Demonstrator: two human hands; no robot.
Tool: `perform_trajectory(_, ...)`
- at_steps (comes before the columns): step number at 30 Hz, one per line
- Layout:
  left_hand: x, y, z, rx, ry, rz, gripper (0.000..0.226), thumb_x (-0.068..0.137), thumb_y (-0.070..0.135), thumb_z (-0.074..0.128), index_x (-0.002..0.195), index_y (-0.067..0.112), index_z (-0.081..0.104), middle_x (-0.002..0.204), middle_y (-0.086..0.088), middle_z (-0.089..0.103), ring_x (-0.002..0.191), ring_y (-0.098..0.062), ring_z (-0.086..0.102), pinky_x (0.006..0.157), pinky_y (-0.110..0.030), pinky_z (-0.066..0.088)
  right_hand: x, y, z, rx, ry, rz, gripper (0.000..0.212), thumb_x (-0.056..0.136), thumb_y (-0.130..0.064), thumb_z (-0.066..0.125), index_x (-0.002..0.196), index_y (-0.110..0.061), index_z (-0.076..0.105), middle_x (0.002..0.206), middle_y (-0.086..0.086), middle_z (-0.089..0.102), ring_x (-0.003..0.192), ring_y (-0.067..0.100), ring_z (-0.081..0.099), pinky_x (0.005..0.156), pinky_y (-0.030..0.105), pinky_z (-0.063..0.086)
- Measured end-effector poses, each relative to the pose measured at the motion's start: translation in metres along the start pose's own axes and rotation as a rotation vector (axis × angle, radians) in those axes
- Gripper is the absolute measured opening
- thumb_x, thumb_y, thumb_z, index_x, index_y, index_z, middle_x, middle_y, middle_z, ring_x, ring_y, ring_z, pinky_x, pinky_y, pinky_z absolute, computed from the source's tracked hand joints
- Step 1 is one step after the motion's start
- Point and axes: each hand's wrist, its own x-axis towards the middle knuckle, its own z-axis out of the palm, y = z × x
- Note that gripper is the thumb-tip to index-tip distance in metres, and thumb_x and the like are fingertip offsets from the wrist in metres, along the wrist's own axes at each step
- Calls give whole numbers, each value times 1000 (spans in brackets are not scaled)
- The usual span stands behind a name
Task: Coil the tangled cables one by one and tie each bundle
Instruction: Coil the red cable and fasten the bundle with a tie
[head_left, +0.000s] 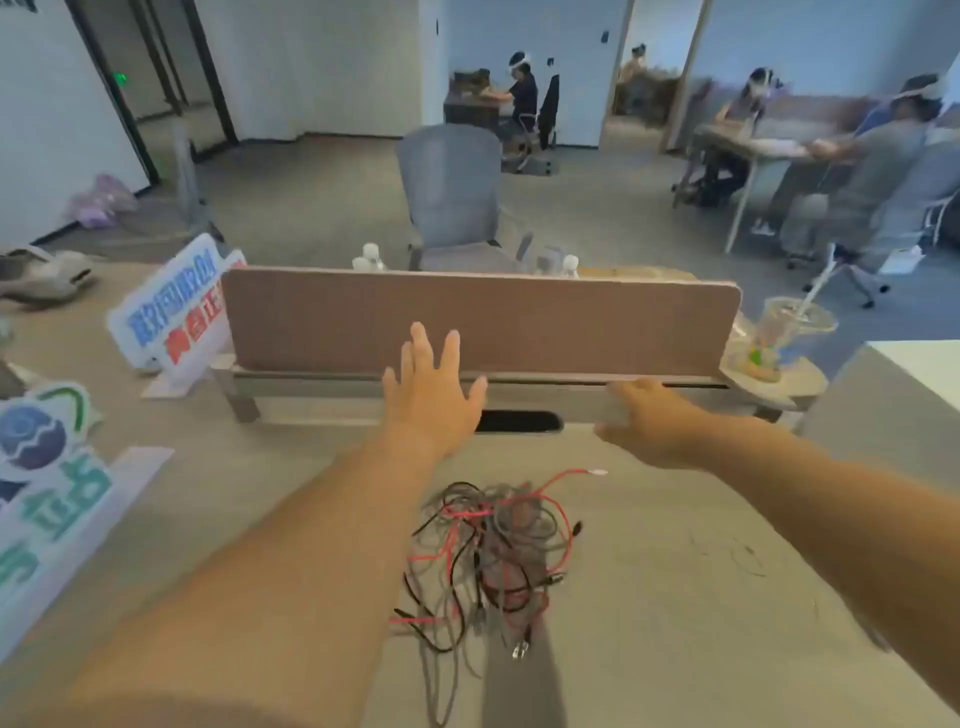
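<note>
Toward far edge of desk (675, 597), below partition (483, 322): left hand (431, 400) fingers spread, empty; right hand (649, 421) loose, nothing held. Tangled cables (493, 551), red, black and grey, heaped mid-desk, closer to near edge, untouched. My read: coiling not begun. Next: lower hands to heap, find one free end, tease single cable out.

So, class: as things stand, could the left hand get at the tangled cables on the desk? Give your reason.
Probably yes. The left hand is open and holds nothing, stretched out beyond the tangled cables, which lie uncovered on the desk. Nothing sits between them; drawing back should do.
</note>
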Motion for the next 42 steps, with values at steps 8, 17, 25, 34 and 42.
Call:
perform_trajectory(8, -70, -40, 197, -30, -325, 104, 69, 93, 57, 30, 151, 33, 1, 160, -12, -12, 147, -29, -9, 119, -48, 2, 9, 37, 217, 40, -273, -7, 66, 93, -26, 39, 150, -19, 7, 152, 22, 15, 135, 40, 30, 106, 38, 34)
perform_trajectory(17, -108, -49, 272, -124, 89, 160, 62, 89, 48, 27, 149, 34, 20, 151, 5, 37, 146, -20, 15, 115, -41, 25, 32, 70, 306, 239, 534, 7, 19, 87, -25, 59, 106, -26, 65, 116, 3, 50, 97, 27, 58, 73, 29, 42)
perform_trajectory(25, -120, -42, 266, -374, 361, 449, 71, 78, 12, 34, 146, 33, 27, 155, 13, 25, 146, -11, 16, 119, -42, -5, 9, 68, 308, 361, 705, -515, 9, 85, -38, 50, 84, -29, 54, 86, -13, 56, 79, 7, 50, 74, 20, 37)
perform_trajectory(34, -103, -58, 266, -274, 514, 575, 25, 87, 38, 52, 74, 25, 70, 70, 13, 61, 85, -11, 49, 108, -33, 26, 1, 67, 302, 331, 664, -655, 45, 85, -59, 45, 64, -23, 59, 57, -13, 50, 62, 5, 43, 56, 17, 33)
perform_trajectory(42, -99, -75, 252, -393, 595, 517, 24, 83, 32, 55, 74, 23, 75, 73, 12, 71, 78, -9, 54, 77, -25, 42, 9, 87, 297, 382, 704, -432, 29, 74, -16, 58, 93, -36, 64, 88, -25, 60, 83, -3, 50, 73, 11, 39)
